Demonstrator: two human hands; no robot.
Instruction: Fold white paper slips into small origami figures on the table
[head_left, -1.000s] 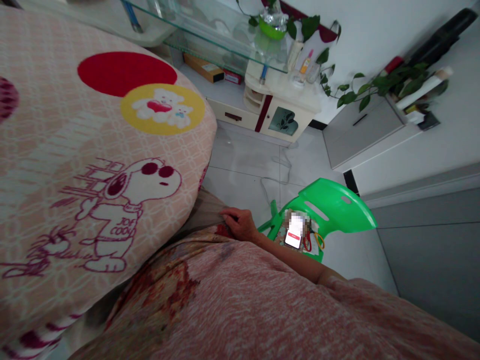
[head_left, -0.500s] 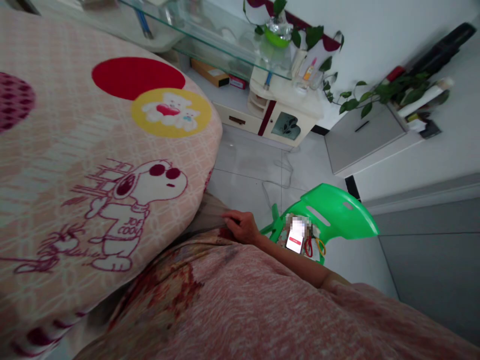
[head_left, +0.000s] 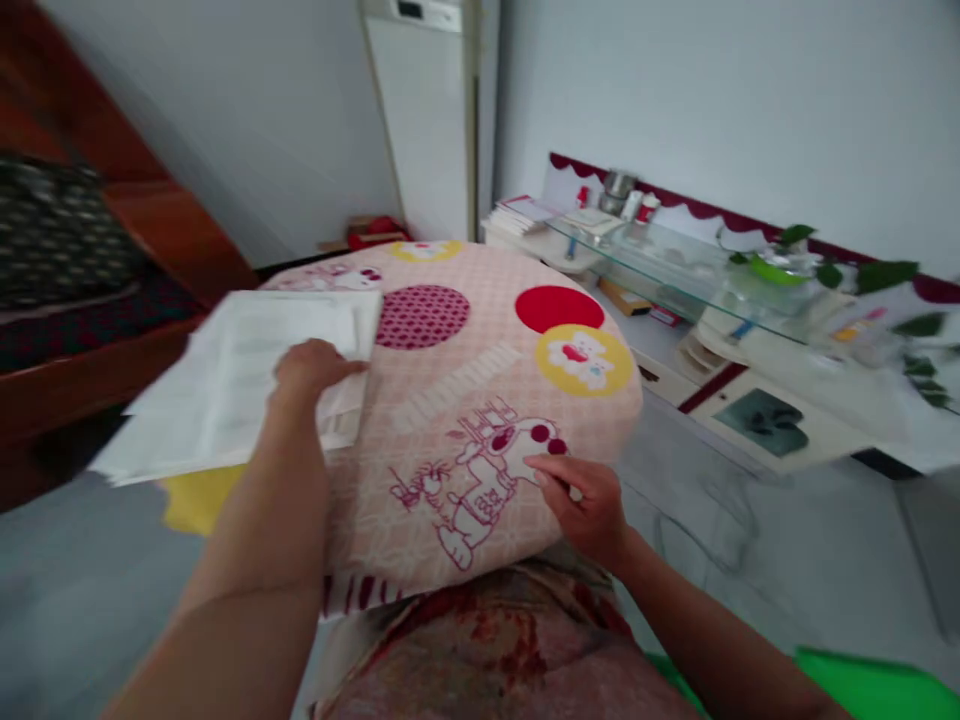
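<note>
A round table under a pink cartoon-print cloth (head_left: 465, 400) stands right in front of me. My left hand (head_left: 304, 375) rests on a folded white cloth (head_left: 240, 385) lying at the table's left side; its fingers curl over the cloth's near edge. My right hand (head_left: 581, 500) sits at the table's near right edge, fingers bent and touching the printed cloth beside the cartoon dog. The picture is blurred by head motion.
A dark wooden bench with a patterned cushion (head_left: 60, 240) stands at left. A glass-topped low cabinet (head_left: 720, 330) with plants and bottles runs along the right wall. A green plastic chair (head_left: 862, 685) shows at bottom right. A white appliance (head_left: 420, 110) stands behind the table.
The view swung up and left from the floor and chair to the whole table. My right hand rose from my lap to the table edge. My left hand and the white cloth came into view.
</note>
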